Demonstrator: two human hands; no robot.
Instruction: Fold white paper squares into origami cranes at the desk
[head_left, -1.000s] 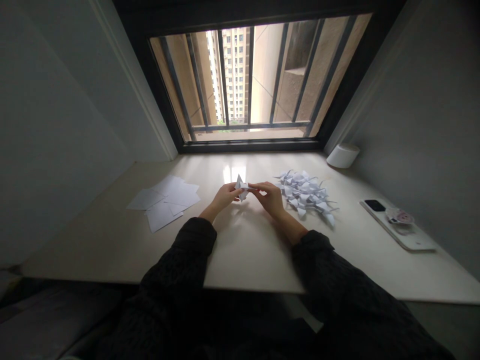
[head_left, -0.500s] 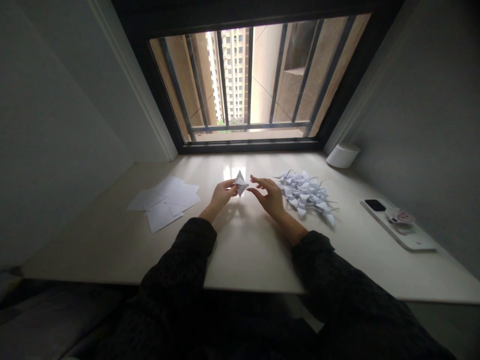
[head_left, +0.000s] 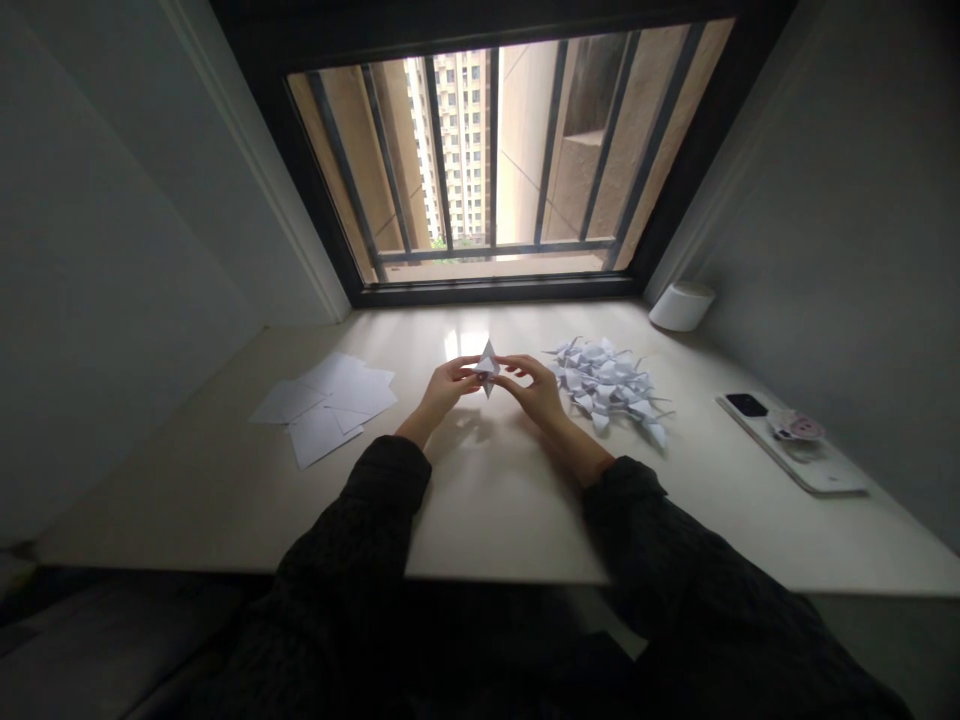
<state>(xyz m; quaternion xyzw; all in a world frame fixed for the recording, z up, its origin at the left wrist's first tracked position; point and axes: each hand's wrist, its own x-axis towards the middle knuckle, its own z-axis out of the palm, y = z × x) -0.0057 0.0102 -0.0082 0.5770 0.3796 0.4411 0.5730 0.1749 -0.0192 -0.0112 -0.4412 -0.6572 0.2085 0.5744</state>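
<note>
A small folded piece of white paper (head_left: 488,362), pointed at top and bottom, is held up above the table between both hands. My left hand (head_left: 448,385) pinches its left side between thumb and fingers. From the right, the thumb and fingertips of my right hand (head_left: 535,387) close on its other side. Just beyond my right hand lies a heap of folded white paper cranes (head_left: 609,380). Several flat sheets of white paper (head_left: 341,395) overlap on the table to the left of my left hand.
The pale table (head_left: 495,510) runs up to a barred window (head_left: 487,160). At the right, a phone (head_left: 806,450) with a round grip lies face down. A white rounded object (head_left: 682,306) stands in the back right corner.
My right hand, apart from the folded paper before, has come to grip its right side. The paper has shifted slightly right and turned a little. My left hand keeps its hold.
</note>
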